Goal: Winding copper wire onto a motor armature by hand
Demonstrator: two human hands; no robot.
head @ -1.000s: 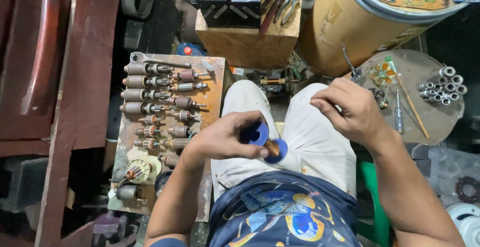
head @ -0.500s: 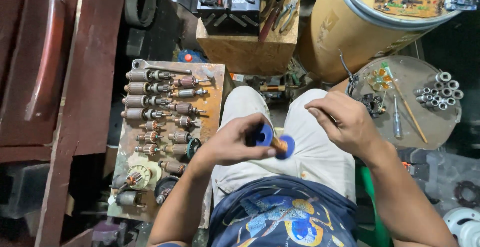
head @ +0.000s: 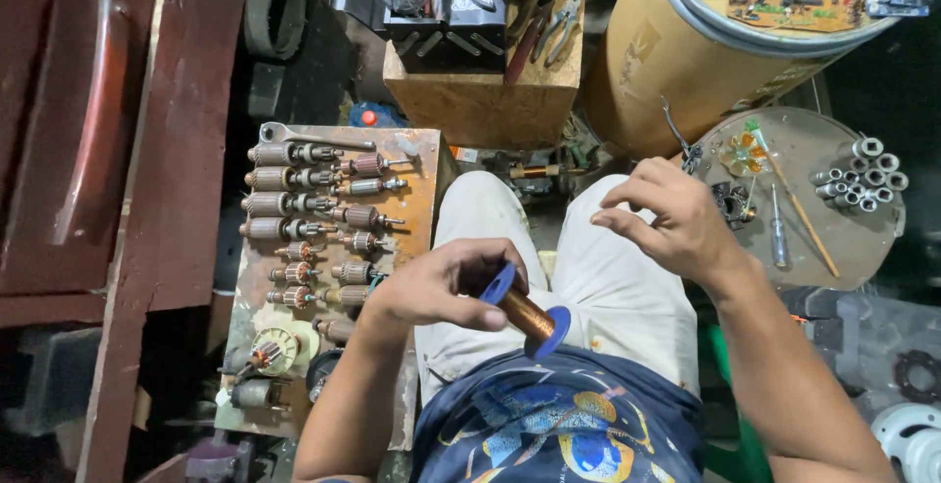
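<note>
Copper wire wound on a small blue-flanged spool point(head: 527, 313) sits over our lap, our left hand point(head: 441, 287) closed around its far flange, thumb along the side. Our right hand point(head: 671, 218) hovers up and to the right of the spool, fingers loosely pinched, nothing visible in its grip. We judge the spool light and rigid, best held by the flanges; the fine wire kinks easily. Left of the spool, armatures point(head: 314, 214) line a rusty tray point(head: 417, 165)

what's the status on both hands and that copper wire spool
Left hand gripping the blue-flanged copper wire spool over the lap. Right hand raised beside it, fingers pinched, off the spool; any wire too fine to see. Nothing between the hands.
</note>
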